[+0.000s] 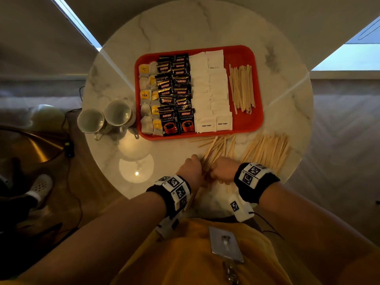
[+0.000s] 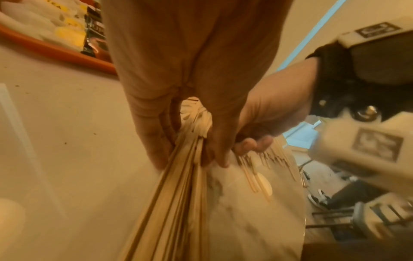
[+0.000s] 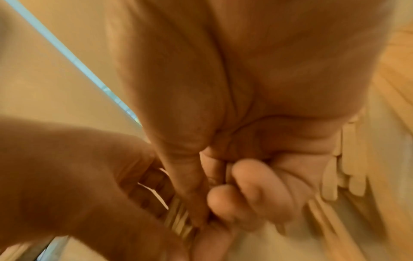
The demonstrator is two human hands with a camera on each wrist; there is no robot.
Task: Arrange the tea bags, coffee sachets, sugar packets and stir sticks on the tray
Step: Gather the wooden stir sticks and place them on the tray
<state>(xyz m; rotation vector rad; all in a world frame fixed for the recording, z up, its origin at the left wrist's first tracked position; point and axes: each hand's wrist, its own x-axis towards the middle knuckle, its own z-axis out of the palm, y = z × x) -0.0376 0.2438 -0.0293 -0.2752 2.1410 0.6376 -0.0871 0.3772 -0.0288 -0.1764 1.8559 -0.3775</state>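
A red tray (image 1: 258,112) on the round marble table holds tea bags (image 1: 146,95) at its left, black coffee sachets (image 1: 174,89), white sugar packets (image 1: 211,93) and a row of wooden stir sticks (image 1: 241,89) at its right. In front of the tray, a bundle of stir sticks (image 1: 213,153) (image 2: 178,185) lies on the table. My left hand (image 1: 192,167) (image 2: 185,150) grips that bundle with curled fingers. My right hand (image 1: 221,169) (image 3: 223,194) presses against the same bundle from the right, fingers curled round it.
A second loose fan of stir sticks (image 1: 267,151) lies right of my hands near the table edge. Two cups (image 1: 104,118) stand left of the tray. A round coaster (image 1: 136,168) lies on the near left of the table (image 1: 185,27).
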